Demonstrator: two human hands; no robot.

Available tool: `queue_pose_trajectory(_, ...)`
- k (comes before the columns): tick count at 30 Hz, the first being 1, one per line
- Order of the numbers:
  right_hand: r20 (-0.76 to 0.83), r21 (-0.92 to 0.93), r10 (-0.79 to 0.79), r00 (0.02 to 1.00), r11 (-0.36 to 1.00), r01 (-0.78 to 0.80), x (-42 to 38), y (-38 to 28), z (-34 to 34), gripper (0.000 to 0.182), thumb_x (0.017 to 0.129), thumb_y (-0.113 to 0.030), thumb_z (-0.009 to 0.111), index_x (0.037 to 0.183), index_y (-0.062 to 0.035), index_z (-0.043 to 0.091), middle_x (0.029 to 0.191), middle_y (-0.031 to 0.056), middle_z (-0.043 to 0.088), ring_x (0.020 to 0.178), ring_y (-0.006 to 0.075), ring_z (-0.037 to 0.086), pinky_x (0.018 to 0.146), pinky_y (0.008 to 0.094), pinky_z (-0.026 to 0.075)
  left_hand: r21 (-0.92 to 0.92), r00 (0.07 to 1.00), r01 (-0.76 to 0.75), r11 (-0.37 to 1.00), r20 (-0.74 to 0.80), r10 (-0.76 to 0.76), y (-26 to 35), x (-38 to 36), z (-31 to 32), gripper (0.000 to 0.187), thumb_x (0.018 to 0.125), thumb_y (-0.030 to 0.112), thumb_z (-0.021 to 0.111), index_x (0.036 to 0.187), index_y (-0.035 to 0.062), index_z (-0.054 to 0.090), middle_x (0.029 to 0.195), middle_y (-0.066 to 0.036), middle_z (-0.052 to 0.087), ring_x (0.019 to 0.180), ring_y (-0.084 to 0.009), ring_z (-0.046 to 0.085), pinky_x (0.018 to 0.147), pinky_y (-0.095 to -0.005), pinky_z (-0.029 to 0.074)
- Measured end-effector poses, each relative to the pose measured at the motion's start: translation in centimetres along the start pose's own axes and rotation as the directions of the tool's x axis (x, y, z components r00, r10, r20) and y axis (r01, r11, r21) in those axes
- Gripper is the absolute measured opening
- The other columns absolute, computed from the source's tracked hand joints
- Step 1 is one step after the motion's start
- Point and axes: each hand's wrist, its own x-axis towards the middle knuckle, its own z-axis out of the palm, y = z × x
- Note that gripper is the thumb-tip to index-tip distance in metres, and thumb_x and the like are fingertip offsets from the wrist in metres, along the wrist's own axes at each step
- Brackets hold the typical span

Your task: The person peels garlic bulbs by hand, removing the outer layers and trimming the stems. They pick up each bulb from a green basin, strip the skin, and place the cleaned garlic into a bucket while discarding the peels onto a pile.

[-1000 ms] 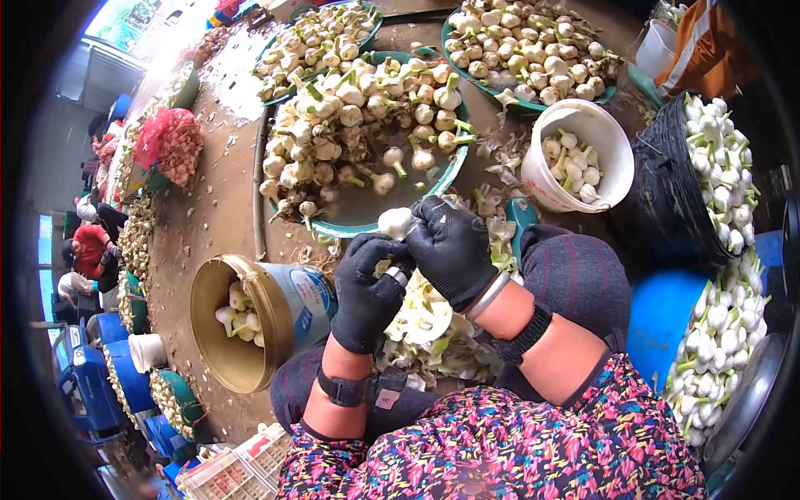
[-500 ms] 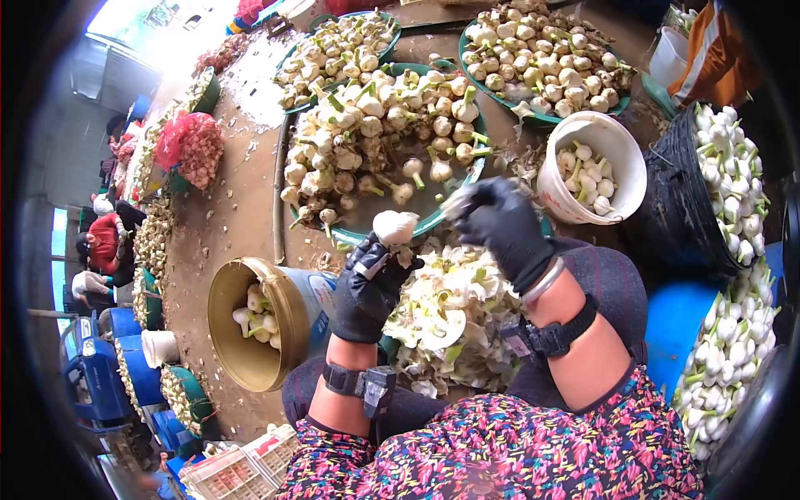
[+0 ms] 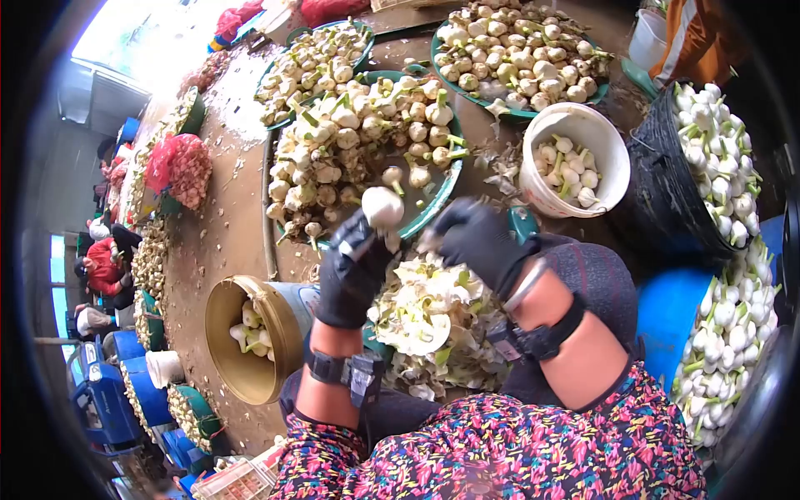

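Observation:
My left hand (image 3: 354,271), in a black glove, is closed around the lower end of a smooth white garlic bulb (image 3: 382,207) and holds it up. To its right, my right hand (image 3: 482,248), gloved in black too, has its fingers drawn together. Something pale shows at its fingertips, which are a little apart from the bulb; I cannot tell what it is. Below both hands lies a heap of garlic skins and trimmings (image 3: 429,321). Just beyond them, a green-rimmed basin (image 3: 454,179) holds many unpeeled, soil-stained garlic bulbs (image 3: 333,150).
A white bucket (image 3: 612,171) with some bulbs stands at right, a tan bucket (image 3: 218,350) with bulbs at left. Cleaned bulbs fill a black tub (image 3: 654,167) at far right. More bulbs fill another basin (image 3: 521,58). A person in red (image 3: 104,267) is at far left.
My left hand has raised the bulb slightly, away from me. My right hand has moved left and lower, nearer the bulb. The whole view has shifted a little.

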Motion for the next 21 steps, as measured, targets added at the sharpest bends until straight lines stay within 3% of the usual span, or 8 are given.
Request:
queue_pose_trajectory(2, 0.315, -0.339, -0.016, 0.949, 0.932, 0.128, -1.9, -1.0, 1.5, 0.02, 0.069, -0.014, 0.058, 0.085, -0.0071, 0.068, 0.08, 0.0166, 0.065, 0.083, 0.0322, 0.063, 0.082, 0.0368, 0.047, -0.422, 0.956, 0.267, 0.866, 0.001, -0.295, 2.4, 5.3, -0.5, 0.028, 0.087, 0.008, 0.055, 0.114, 0.0022, 0.055, 0.109, -0.014, 0.06, 0.096, -0.0245, 0.061, 0.08, -0.0347, 0.05)
queue_pose_trajectory(5, 0.329, -0.392, 0.044, 0.943, 0.915, 0.094, -2.6, -2.2, 1.5, 0.018, 0.071, -0.017, 0.055, 0.08, -0.0054, 0.065, 0.08, 0.0195, 0.063, 0.079, 0.0354, 0.061, 0.075, 0.0414, 0.048, -0.943, 0.759, 0.329, -0.054, 0.298, -0.578, 1.1, 9.1, -1.1, 0.027, 0.088, 0.014, 0.055, 0.111, 0.0003, 0.055, 0.108, -0.015, 0.059, 0.095, -0.0236, 0.061, 0.085, -0.0401, 0.048)
queue_pose_trajectory(8, 0.367, -0.359, 0.131, 0.921, 0.933, 0.01, -2.5, -4.3, 0.1, 0.018, 0.07, -0.018, 0.055, 0.08, -0.0054, 0.063, 0.08, 0.0215, 0.062, 0.078, 0.0363, 0.061, 0.072, 0.0426, 0.048, -0.574, 0.835, 0.534, 0.621, 0.242, -0.495, -5.0, 3.8, -0.5, 0.013, 0.085, 0.011, 0.056, 0.09, 0.0007, 0.062, 0.086, -0.007, 0.064, 0.078, -0.0203, 0.062, 0.071, -0.0334, 0.048)
queue_pose_trajectory(9, 0.371, -0.357, 0.134, 0.919, 0.934, 0.008, -2.5, -4.5, 0.1, 0.018, 0.07, -0.018, 0.055, 0.08, -0.0054, 0.063, 0.08, 0.0215, 0.062, 0.078, 0.0363, 0.061, 0.072, 0.0426, 0.048, -0.374, 0.613, 0.779, 0.503, 0.29, -0.735, -6.2, 1.6, 0.6, 0.007, 0.08, 0.006, 0.058, 0.082, 0.0012, 0.063, 0.079, -0.006, 0.066, 0.069, -0.0218, 0.061, 0.063, -0.0325, 0.045)
queue_pose_trajectory(10, 0.38, -0.353, 0.08, 0.921, 0.933, 0.065, -2.6, -4.6, 0.3, 0.019, 0.071, -0.016, 0.053, 0.084, -0.0057, 0.064, 0.081, 0.0218, 0.062, 0.079, 0.0367, 0.06, 0.073, 0.0427, 0.048, 0.2, 0.674, 0.655, 0.729, 0.283, -0.683, -8.3, -1.0, 1.5, 0.009, 0.074, 0.002, 0.06, 0.083, 0.0007, 0.064, 0.082, -0.008, 0.067, 0.07, -0.0232, 0.062, 0.067, -0.0309, 0.048)
queue_pose_trajectory(15, 0.301, -0.371, -0.125, 0.945, 0.898, 0.237, -2.3, -3.1, 1.6, 0.034, 0.072, -0.011, 0.048, 0.103, -0.0046, 0.059, 0.088, 0.0209, 0.061, 0.083, 0.0358, 0.059, 0.074, 0.0439, 0.046, -0.483, 0.383, 0.852, 0.202, 0.311, -0.87, -18.6, -10.5, 8.6, 0.035, 0.079, 0.02, 0.063, 0.108, 0.0001, 0.059, 0.086, -0.008, 0.064, 0.073, -0.0191, 0.058, 0.066, -0.0291, 0.047)
queue_pose_trajectory(19, 0.24, -0.364, -0.249, 0.938, 0.873, 0.325, -1.5, -2.4, 1.6, 0.03, 0.077, -0.016, 0.056, 0.102, -0.0003, 0.058, 0.087, 0.0204, 0.061, 0.078, 0.0363, 0.059, 0.069, 0.0428, 0.047, 0.051, 0.595, 0.775, 0.63, 0.281, -0.753, -26.4, -11.9, 14.2, 0.027, 0.08, 0.027, 0.061, 0.092, 0.0032, 0.066, 0.075, -0.008, 0.061, 0.066, -0.0161, 0.056, 0.057, -0.0308, 0.043)
queue_pose_trajectory(21, 0.193, -0.341, -0.166, 0.967, 0.913, 0.225, -1.2, -2.1, 1.9, 0.03, 0.078, -0.023, 0.054, 0.101, -0.0033, 0.059, 0.085, 0.0226, 0.06, 0.08, 0.0389, 0.057, 0.071, 0.0461, 0.045, -0.093, 0.26, 0.965, 0.244, 0.275, -0.925, -27.8, -11.2, 16.3, 0.029, 0.08, 0.027, 0.061, 0.094, 0.0017, 0.065, 0.082, -0.011, 0.063, 0.069, -0.018, 0.058, 0.062, -0.0316, 0.046)
